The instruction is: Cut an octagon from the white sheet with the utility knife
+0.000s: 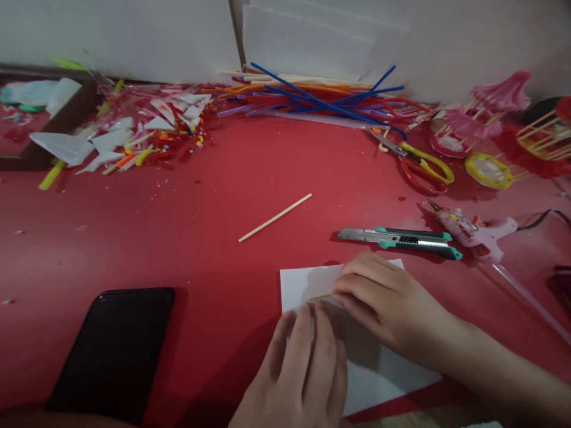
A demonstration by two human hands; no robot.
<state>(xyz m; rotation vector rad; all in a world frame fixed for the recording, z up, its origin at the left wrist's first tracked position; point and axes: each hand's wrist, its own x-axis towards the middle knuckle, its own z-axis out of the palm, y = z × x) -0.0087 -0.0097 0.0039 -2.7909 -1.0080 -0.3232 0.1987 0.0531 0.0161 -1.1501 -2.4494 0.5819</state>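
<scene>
A white sheet of paper (383, 377) lies on the red tabletop in front of me. My right hand (386, 297) is over its upper part, fingertips pinched on a thin wooden stick (319, 296); only a short end of that stick shows, pointing left. Close by, my left hand (307, 362) rests with its fingers stretched flat on the paper's left side, the tips just below the stick. Farther up, a second wooden stick (275, 217) lies slanted by itself. A utility knife (399, 241) with its blade out lies just beyond the paper.
A black phone (113, 356) lies at the left. Scissors (417, 157) and a pink glue gun (479, 232) with a cord are at the right, near small pink and red stick models (486, 122). Pipe cleaners (321, 98) and paper scraps (116, 139) line the back.
</scene>
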